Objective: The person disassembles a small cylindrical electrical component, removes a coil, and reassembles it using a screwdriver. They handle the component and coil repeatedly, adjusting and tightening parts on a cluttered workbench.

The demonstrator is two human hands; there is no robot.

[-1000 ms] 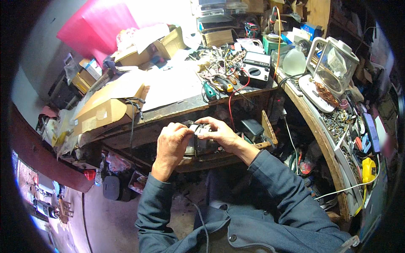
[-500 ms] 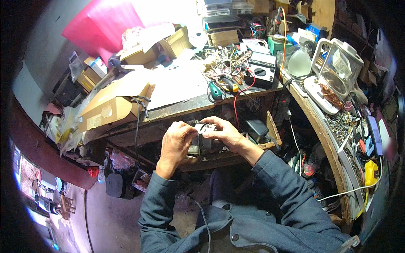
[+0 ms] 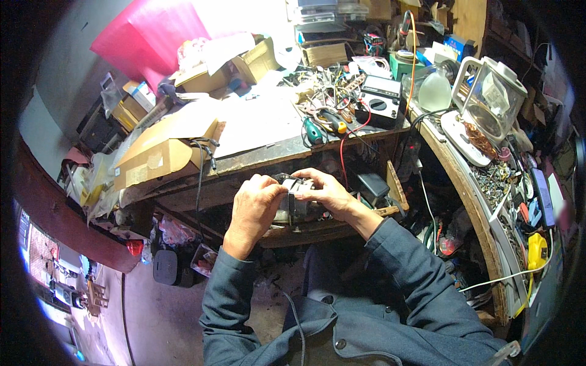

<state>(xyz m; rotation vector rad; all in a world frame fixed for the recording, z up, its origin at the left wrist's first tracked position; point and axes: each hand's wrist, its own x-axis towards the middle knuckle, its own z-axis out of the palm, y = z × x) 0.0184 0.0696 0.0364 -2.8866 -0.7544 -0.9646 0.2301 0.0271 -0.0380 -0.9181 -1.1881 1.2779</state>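
Note:
Both hands come together just in front of the workbench edge, around a small whitish and dark part (image 3: 296,185) whose exact kind I cannot make out. My left hand (image 3: 254,204) is closed, its thumb and fingertips pinched at the part's left side. My right hand (image 3: 329,194) curls around it from the right, thumb below and fingers over the top. The fingers cover much of the part. Below it, a pale rounded object (image 3: 282,215) shows partly between the hands.
On the workbench (image 3: 244,157) lie a cardboard box (image 3: 152,161), a green-handled tool (image 3: 313,131), yellow-and-black pliers (image 3: 334,121), a multimeter (image 3: 379,100) with a red lead, and a heap of small parts (image 3: 326,85). A side bench at right holds a clear-walled appliance (image 3: 491,100) and a yellow tool (image 3: 537,251).
My left hand has shifted slightly, its wrist turning a little to the left. The right hand keeps nearly the same place and hold.

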